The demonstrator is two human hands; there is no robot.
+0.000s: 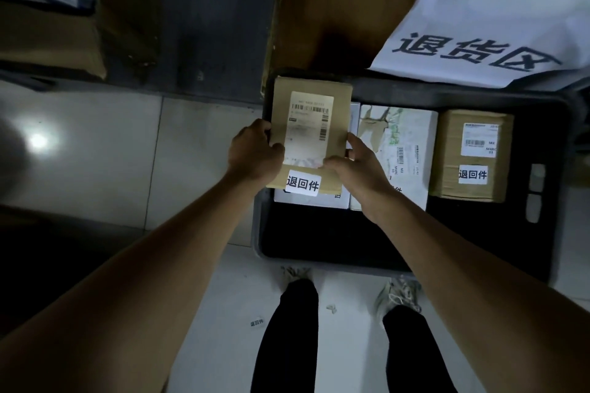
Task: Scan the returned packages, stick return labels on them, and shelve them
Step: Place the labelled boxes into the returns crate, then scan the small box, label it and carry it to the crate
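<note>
A brown cardboard package (pixel 311 96) with a white shipping label and a white return label (pixel 302 184) is held over the left end of a black crate (pixel 335 239). My left hand (pixel 255 153) grips its left edge and my right hand (pixel 354 166) grips its right edge near the bottom. Under it lies a white package (pixel 311 201). Beside that lies a white package with torn paper (pixel 399 143). A brown package with a return label (pixel 472 153) sits at the crate's right end.
A large white sign with black characters (pixel 485 29) lies behind the crate, next to a flat cardboard sheet (pixel 335 25). More boxes sit in the dark at the far left (pixel 48 25). A loose label (pixel 257 322) lies on the tiled floor by my feet.
</note>
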